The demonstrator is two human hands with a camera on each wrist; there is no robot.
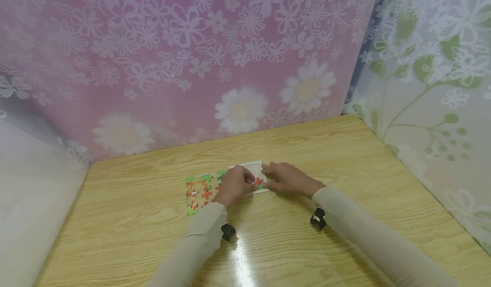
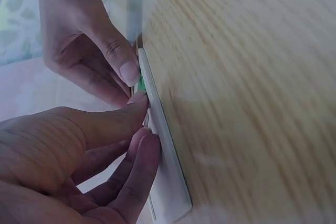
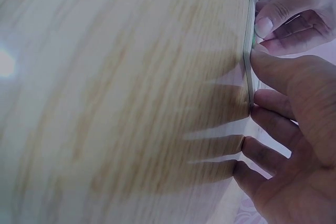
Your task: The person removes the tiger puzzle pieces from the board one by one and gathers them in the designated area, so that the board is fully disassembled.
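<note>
A shallow white puzzle tray [image 1: 251, 163] lies on the table, partly covered by both hands. In its near right corner shows an orange-and-green jigsaw puzzle piece [image 1: 258, 181]. My left hand [image 1: 235, 184] reaches over the tray's left side, its bent fingers and thumb pinching at the left edge of this piece; its fingertips partly hide the contact. At the tray's right edge, my right hand [image 1: 287, 179] has its fingers spread, with the thumb by the near corner and fingertips touching the rim. The green of the piece [image 2: 141, 84] peeks out between the two thumbs in the left wrist view.
Loose jigsaw pieces [image 1: 192, 193] with an orange animal and green patches lie in rows left of the tray, some behind the left hand. The wood-grain table [image 1: 153, 244] meets flowered cloth [image 1: 172, 86] at the back and sides.
</note>
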